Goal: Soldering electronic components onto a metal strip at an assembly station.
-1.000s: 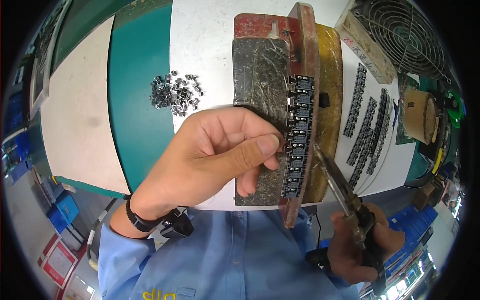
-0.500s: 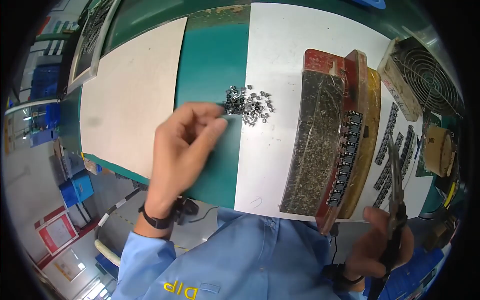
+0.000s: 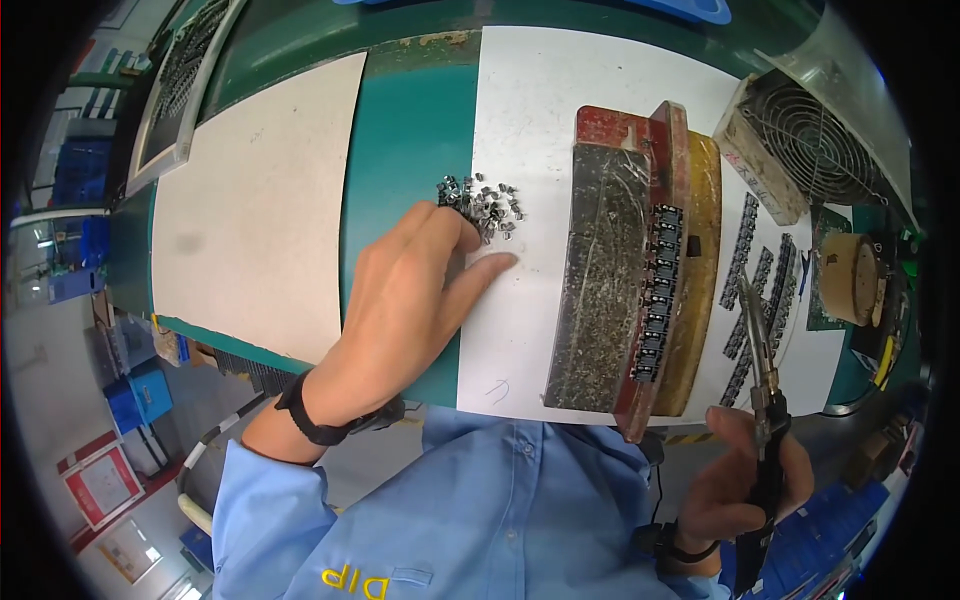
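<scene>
My left hand [image 3: 405,300] reaches over a pile of small silvery metal clips [image 3: 492,208], its curled fingertips touching the near side and partly hiding it. The thumb stands apart from the fingers, and nothing shows between them. In my right hand [image 3: 735,480] is a soldering iron [image 3: 765,395] with a black handle and a bent metal shaft, pointing away from me. Left of the iron stands a long red, black and yellow fixture [image 3: 612,275]. A row of small dark circuit boards [image 3: 658,295] sits along its red rail.
White paper [image 3: 510,330] lies under the clips and fixture, over a green mat [image 3: 405,150]. Right of the fixture lie strips of small boards [image 3: 742,250], a caged fan [image 3: 810,125] and a brown roll [image 3: 848,280]. A pale board [image 3: 260,210] covers the left side.
My left hand has moved right and away from me onto the pile, its thumb spreading from the fingers. The bench has shifted slightly left in view. My right hand still holds the iron.
</scene>
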Action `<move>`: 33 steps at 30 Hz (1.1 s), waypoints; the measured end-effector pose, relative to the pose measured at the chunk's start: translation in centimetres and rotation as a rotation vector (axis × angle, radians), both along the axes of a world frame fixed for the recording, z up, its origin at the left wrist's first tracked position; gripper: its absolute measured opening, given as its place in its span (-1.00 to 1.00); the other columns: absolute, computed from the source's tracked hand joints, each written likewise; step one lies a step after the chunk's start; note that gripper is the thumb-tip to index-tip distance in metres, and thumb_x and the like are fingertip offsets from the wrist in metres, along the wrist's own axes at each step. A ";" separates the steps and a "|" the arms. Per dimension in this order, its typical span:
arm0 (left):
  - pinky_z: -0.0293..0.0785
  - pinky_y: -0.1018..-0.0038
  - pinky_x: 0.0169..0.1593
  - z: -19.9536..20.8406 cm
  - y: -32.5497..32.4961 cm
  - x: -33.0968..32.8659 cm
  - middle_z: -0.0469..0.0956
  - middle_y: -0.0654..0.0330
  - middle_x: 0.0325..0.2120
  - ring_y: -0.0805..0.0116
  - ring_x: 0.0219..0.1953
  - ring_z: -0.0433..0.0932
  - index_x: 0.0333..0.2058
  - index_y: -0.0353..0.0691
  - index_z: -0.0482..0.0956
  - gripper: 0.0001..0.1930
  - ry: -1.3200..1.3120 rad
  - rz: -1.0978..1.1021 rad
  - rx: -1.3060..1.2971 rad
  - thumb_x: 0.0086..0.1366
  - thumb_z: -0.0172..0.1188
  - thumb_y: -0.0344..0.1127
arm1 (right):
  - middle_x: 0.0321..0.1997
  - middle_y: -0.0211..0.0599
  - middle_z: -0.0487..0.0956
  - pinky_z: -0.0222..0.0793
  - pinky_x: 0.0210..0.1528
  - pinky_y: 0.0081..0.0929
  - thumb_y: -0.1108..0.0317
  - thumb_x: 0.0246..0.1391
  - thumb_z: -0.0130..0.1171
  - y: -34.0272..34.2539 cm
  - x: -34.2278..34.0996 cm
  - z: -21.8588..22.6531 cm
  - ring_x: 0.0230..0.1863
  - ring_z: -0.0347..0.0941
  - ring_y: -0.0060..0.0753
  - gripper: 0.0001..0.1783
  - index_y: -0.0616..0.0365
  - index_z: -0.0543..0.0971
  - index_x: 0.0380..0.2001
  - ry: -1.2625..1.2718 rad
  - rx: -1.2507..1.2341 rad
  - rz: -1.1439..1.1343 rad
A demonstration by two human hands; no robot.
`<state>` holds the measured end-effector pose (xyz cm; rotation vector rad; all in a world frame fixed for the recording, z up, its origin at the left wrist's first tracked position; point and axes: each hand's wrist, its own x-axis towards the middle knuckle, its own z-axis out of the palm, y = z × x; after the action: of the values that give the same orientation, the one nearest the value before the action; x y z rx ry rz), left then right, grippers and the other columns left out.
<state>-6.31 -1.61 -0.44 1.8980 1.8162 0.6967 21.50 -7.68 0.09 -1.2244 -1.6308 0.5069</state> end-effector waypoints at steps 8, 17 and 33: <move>0.31 0.40 -0.50 0.7 0.9 -0.1 0.41 0.06 -0.60 0.17 -0.58 0.41 -0.51 -0.38 0.42 -0.83 0.120 -0.073 -0.013 0.08 0.19 -0.39 | -0.42 -0.04 0.56 0.24 -0.01 -0.26 -0.09 0.12 -0.30 0.8 -0.9 0.7 -0.24 0.48 -0.24 -0.42 0.17 0.16 0.01 0.024 -0.035 0.127; 0.21 0.71 -0.50 2.7 -2.9 2.3 0.46 0.31 -0.55 0.68 -0.57 0.29 -0.42 -0.35 0.49 -0.83 -1.053 0.158 -0.560 0.21 0.11 -0.33 | -0.30 -0.02 0.54 0.39 -0.16 -0.39 0.34 0.01 0.08 1.8 -2.9 3.0 -0.19 0.48 -0.28 -0.57 0.08 0.27 -0.03 0.054 -0.199 0.429; 0.26 0.73 -0.50 2.8 -4.9 5.0 0.53 0.23 -0.49 0.66 -0.54 0.37 -0.34 -0.36 0.48 -0.89 -1.375 -0.059 -0.716 0.22 0.10 -0.42 | -0.25 0.01 0.50 0.46 -0.19 -0.31 0.72 -0.22 0.20 1.3 -4.1 1.5 -0.23 0.50 -0.27 -0.52 0.15 0.34 -0.18 0.142 -0.144 0.469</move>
<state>-1.29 -6.50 2.38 0.6079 0.8606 0.8328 17.40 -6.42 1.62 -0.8773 -1.7835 0.9946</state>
